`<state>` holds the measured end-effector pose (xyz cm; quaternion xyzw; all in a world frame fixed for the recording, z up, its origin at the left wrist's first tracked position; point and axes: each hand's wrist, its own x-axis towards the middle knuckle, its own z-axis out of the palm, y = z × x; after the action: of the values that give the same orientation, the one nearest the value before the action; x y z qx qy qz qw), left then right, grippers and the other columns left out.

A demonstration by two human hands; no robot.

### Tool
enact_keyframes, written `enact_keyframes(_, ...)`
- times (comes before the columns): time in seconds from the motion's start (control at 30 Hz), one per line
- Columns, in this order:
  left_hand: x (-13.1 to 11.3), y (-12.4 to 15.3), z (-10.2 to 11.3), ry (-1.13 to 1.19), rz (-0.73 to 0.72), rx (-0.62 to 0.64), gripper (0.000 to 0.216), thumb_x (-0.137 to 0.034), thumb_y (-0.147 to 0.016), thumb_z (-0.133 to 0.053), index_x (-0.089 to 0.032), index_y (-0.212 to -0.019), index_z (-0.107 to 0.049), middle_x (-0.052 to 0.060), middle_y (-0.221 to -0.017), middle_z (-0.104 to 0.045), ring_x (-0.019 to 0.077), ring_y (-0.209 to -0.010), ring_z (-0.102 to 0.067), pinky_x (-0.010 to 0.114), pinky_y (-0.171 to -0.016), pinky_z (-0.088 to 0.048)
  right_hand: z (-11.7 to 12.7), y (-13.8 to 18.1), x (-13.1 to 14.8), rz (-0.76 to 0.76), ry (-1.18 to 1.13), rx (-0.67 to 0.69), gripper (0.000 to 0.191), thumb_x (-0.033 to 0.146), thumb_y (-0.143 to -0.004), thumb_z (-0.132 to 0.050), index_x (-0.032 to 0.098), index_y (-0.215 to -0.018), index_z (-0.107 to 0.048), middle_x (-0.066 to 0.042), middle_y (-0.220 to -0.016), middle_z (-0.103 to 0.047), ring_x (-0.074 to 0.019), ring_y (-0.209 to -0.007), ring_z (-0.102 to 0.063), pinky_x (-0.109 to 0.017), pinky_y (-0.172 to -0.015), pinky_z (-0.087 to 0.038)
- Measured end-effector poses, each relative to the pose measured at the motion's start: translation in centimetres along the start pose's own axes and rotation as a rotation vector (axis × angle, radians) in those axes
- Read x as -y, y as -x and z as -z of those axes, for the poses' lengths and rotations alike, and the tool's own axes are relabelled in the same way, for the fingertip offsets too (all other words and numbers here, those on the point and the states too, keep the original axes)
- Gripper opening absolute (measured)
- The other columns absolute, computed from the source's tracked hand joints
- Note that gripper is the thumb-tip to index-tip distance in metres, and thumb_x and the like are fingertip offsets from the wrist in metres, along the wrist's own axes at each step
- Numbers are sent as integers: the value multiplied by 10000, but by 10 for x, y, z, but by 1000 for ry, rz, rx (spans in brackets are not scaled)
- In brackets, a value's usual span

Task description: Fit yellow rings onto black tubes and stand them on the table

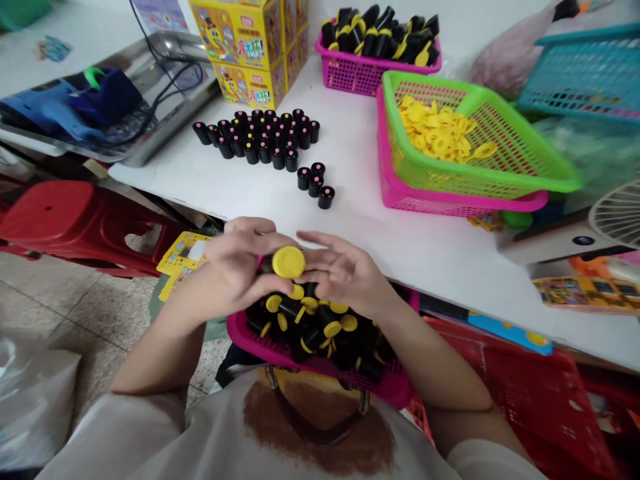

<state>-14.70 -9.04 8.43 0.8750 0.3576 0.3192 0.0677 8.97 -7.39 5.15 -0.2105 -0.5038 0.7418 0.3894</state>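
Between my hands, above a pink basket (395, 393) on my lap, is a black cup with a yellow lid (289, 262). My left hand (240, 263) is closed round its black body. The fingers of my right hand (345, 270) are stretched towards the lid's right side; whether they touch it I cannot tell. Several black cups with yellow lids (310, 327) lie jumbled in the basket below. On the table ahead, several black cups (265, 137) stand upright in a cluster with pink or yellow dots on top, and a smaller group (316, 183) stands nearer to me.
A green basket (500, 177) of yellow rings (435, 130) sits in a pink one at the right. Behind are a pink basket (355, 73) of black cups and yellow boxes (245, 40). A metal tray (165, 113) lies left, a fan (575, 227) right, a red stool (55, 207) below.
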Motion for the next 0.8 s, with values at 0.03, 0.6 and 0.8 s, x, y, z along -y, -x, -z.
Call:
enact_keyframes(0.03, 8, 3, 1, 42, 33, 8, 493, -518, -1019, -551, -243, -1395, -388, 88, -1087, -714, 249, -1049, -651, 437, -960, -477, 4, 2, 8, 48, 41, -19, 666, 472, -727, -909, 312, -1320, -651, -63, -1321, -708, -252, -1164, -715, -447, -987, -617)
enact_keyframes(0.6, 42, 10, -22, 127, 645, 355, 514, -579, -1019, -424, -225, -1355, -587, 99, -1243, -744, 283, -1071, -729, 414, -979, -546, 121, -35, 167, -35, 1611, -744, 329, 263, -797, -730, 62, -1051, -785, -71, -1035, -784, -108, -919, -707, -259, -724, -458)
enact_keyframes(0.8, 43, -58, -52, -92, 394, 77, 332, -317, -985, -598, -213, -1295, -660, 105, -1117, -663, 263, -1063, -619, 432, -1009, -493, 157, -83, 177, -732, 1660, -248, 303, 154, -728, -597, -68, -874, -743, -58, -1059, -773, -42, -781, -687, -221, -726, -413)
